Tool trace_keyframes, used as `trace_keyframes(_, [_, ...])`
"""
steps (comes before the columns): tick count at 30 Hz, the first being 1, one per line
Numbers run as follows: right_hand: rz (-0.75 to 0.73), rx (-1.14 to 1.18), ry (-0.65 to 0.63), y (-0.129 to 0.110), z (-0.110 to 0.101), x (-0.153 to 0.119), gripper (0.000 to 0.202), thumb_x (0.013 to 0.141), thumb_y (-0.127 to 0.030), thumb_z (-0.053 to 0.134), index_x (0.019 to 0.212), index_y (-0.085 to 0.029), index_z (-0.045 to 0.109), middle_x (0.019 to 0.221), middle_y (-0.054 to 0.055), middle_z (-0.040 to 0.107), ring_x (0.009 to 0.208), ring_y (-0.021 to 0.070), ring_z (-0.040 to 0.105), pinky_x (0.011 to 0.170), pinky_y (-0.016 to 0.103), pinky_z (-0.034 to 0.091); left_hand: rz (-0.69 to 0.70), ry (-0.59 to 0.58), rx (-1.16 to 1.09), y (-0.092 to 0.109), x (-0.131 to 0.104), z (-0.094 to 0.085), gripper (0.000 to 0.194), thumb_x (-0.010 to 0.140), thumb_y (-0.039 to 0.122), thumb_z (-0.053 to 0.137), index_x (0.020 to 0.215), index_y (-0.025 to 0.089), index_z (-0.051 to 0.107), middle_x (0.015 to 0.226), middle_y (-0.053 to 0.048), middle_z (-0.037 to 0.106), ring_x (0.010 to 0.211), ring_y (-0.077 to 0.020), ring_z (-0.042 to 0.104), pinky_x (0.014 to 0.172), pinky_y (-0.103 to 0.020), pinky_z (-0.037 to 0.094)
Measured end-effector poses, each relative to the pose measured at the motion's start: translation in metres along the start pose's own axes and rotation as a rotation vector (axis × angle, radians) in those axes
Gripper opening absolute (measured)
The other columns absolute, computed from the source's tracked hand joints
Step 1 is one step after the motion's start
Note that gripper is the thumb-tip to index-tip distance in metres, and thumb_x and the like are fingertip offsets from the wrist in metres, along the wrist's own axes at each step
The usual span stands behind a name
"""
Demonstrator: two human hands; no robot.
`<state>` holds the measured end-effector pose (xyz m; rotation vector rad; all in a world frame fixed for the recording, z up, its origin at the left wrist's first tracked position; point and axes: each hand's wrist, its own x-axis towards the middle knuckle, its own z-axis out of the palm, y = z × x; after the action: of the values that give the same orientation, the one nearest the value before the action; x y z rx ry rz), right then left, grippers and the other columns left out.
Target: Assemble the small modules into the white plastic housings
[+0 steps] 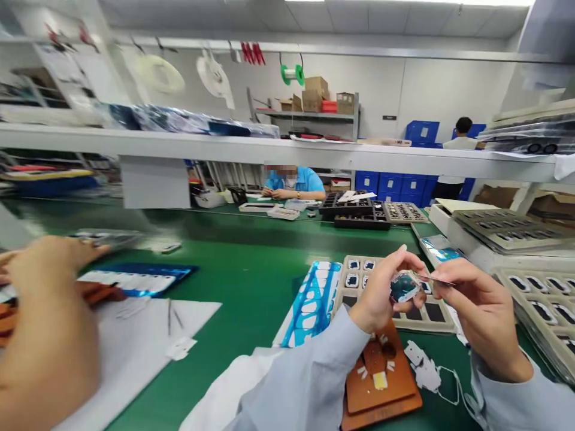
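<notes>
Just right of the middle, my left hand (381, 294) holds a small dark green glossy part (403, 286) with a light rim, its fingers curled round it. Beside it my right hand (487, 311) pinches a thin dark strip (438, 279), which reaches to the edge of the part. Below both hands lies an orange-brown fixture block (381, 395) with small white pieces and a yellow square on it. Partly hidden behind the hands is a beige compartment tray (433, 325) with dark and white-rimmed parts.
A co-worker's arm (54, 311) reaches in at the left over white paper (135, 347). Blue-and-white film (312, 305) lies beside the tray. White scraps (422, 366) lie right of the fixture. Stacked trays (539, 299) stand far right. A shelf (224, 146) crosses ahead; a person in blue (305, 179) sits beyond.
</notes>
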<state>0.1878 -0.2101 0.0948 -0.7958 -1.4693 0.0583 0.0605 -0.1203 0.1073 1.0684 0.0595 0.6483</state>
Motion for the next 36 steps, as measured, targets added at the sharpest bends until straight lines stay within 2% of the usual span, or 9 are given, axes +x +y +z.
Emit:
trace_keyframes(3, [-0.092,-0.129,0.015,0.001,0.006,0.002,0.025,0.086,-0.003,0.062,0.096,-0.025,0.071,0.09,0.003,0.066,0.086,0.0172,0.062,0.074,0.029,0.054,-0.019,-0.036,0.056,0.0,-0.006,-0.002,0.054,0.078,0.068,0.058,0.083,0.015,0.058,0.054,0.001,0.056,0.04,-0.0083,0.05,0.033,-0.014,0.016])
trace_keyframes(7, [-0.168,-0.196,0.029,0.002,0.012,0.003,0.031,0.084,0.001,0.061,0.098,-0.025,0.07,0.093,0.002,0.066,0.089,0.0155,0.062,0.078,0.028,0.052,0.031,0.029,0.229,0.011,-0.011,0.0,0.053,0.063,0.058,0.079,0.087,0.016,0.059,0.058,0.004,0.056,0.046,-0.0063,0.048,0.038,-0.014,0.022])
trace_keyframes(13, [-0.119,-0.228,-0.018,0.003,0.01,0.004,0.028,0.084,-0.005,0.061,0.101,-0.027,0.068,0.107,0.005,0.063,0.099,0.0199,0.06,0.087,0.036,0.051,0.179,0.113,0.434,0.02,-0.011,0.001,0.033,0.067,0.038,0.081,0.083,0.016,0.062,0.073,0.002,0.06,0.056,-0.0069,0.05,0.053,-0.02,0.041])
trace_keyframes(18, [-0.062,-0.198,-0.127,0.0,0.003,0.008,0.016,0.082,-0.02,0.07,0.097,-0.025,0.068,0.113,0.007,0.059,0.101,0.0237,0.06,0.088,0.041,0.052,0.317,0.147,0.685,0.017,-0.009,-0.005,0.023,0.071,0.03,0.079,0.082,0.017,0.064,0.078,0.002,0.063,0.074,-0.0113,0.057,0.07,-0.022,0.045])
trace_keyframes(23, [0.022,-0.193,-0.125,-0.005,-0.001,0.013,0.01,0.078,-0.022,0.08,0.081,-0.024,0.07,0.09,0.003,0.068,0.084,0.0172,0.065,0.074,0.03,0.054,0.189,0.065,0.654,0.018,-0.011,-0.006,0.026,0.07,0.031,0.079,0.084,0.016,0.064,0.074,0.002,0.062,0.066,-0.0095,0.056,0.06,-0.02,0.044])
trace_keyframes(27, [0.071,-0.192,-0.1,-0.007,-0.003,0.013,0.012,0.077,-0.016,0.08,0.082,-0.024,0.073,0.098,0.005,0.072,0.093,0.0184,0.068,0.079,0.03,0.056,0.015,0.041,0.45,0.021,-0.01,-0.008,0.049,0.069,0.042,0.081,0.105,0.019,0.057,0.071,0.004,0.061,0.05,-0.0069,0.055,0.04,-0.015,0.032])
trace_keyframes(31, [0.19,-0.138,-0.021,-0.005,-0.005,0.012,0.02,0.076,-0.014,0.079,0.091,-0.025,0.072,0.111,0.006,0.072,0.106,0.0205,0.067,0.09,0.032,0.058,-0.129,0.29,0.185,0.018,0.006,-0.029,0.042,0.078,0.053,0.071,0.096,0.02,0.052,0.073,0.001,0.062,0.056,-0.0109,0.062,0.035,-0.012,0.026])
trace_keyframes(33, [0.229,-0.129,-0.016,-0.004,-0.005,0.011,0.021,0.076,-0.016,0.079,0.093,-0.024,0.071,0.108,0.005,0.074,0.105,0.0207,0.068,0.091,0.033,0.058,-0.216,0.416,0.113,0.012,0.017,-0.046,0.032,0.085,0.046,0.067,0.086,0.018,0.05,0.074,0.001,0.062,0.061,-0.0106,0.065,0.04,-0.013,0.038])
trace_keyframes(36, [0.251,-0.173,-0.045,0.0,-0.004,0.012,0.02,0.075,-0.02,0.08,0.091,-0.023,0.069,0.105,0.006,0.074,0.102,0.022,0.069,0.089,0.034,0.059,-0.315,0.405,0.127,0.005,0.025,-0.067,0.015,0.087,0.021,0.066,0.083,0.014,0.054,0.077,-0.002,0.063,0.065,-0.0097,0.067,0.057,-0.017,0.053])
